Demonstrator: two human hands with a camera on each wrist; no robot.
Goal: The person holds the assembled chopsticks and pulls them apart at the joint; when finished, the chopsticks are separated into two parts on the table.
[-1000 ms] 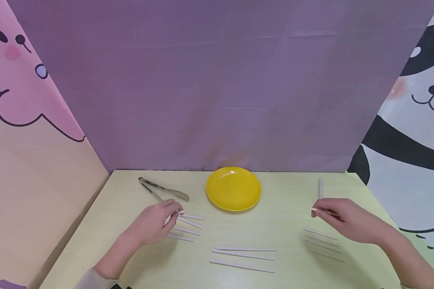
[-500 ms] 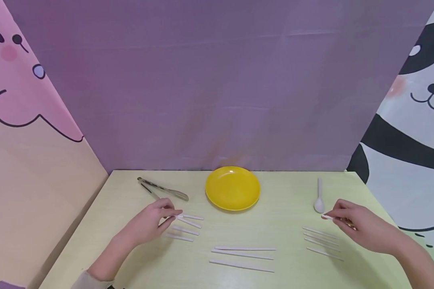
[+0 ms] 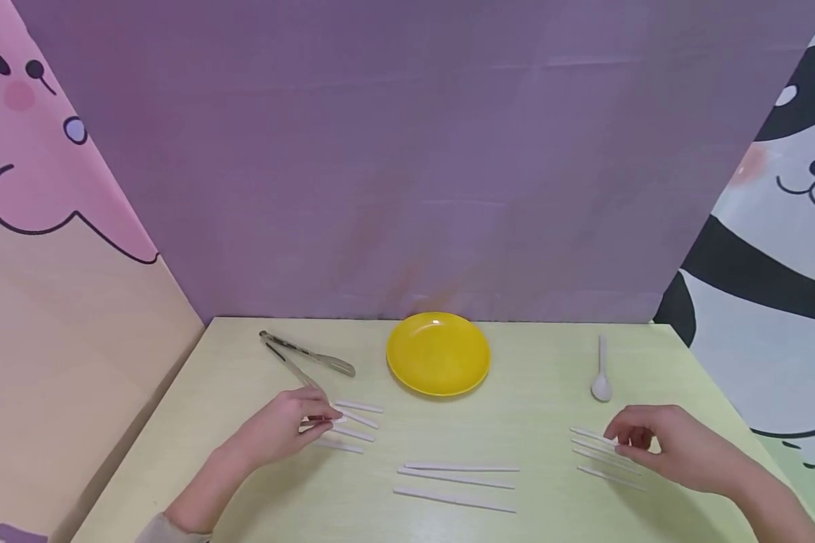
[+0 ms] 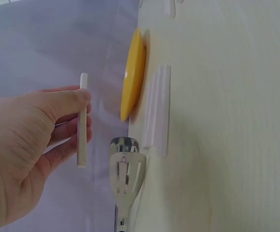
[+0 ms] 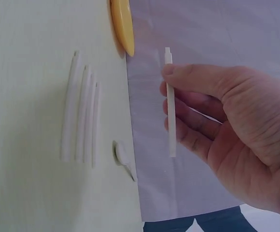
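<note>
I see silver slotted tongs (image 3: 335, 365), then the left hand (image 3: 278, 426) pinching a slim white stick (image 4: 81, 142) clear of the pale table (image 3: 489, 430), near four similar sticks (image 3: 353, 434). Centrally, three white sticks (image 3: 456, 479) lie before a glossy round yellow plate (image 3: 438, 354). Rightward, a whitish spoon (image 3: 601, 388); the right hand (image 3: 682, 449) pinches another slim white stick (image 5: 172, 125) near four more sticks (image 3: 611, 478).

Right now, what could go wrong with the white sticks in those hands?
The left hand pinches a white stick near other sticks on the table, so it might nudge them crooked. The tongs lie close by too, so that hand could bump them. The right hand holds another stick in the air; if it slips, it might drop onto the nearby sticks.
</note>
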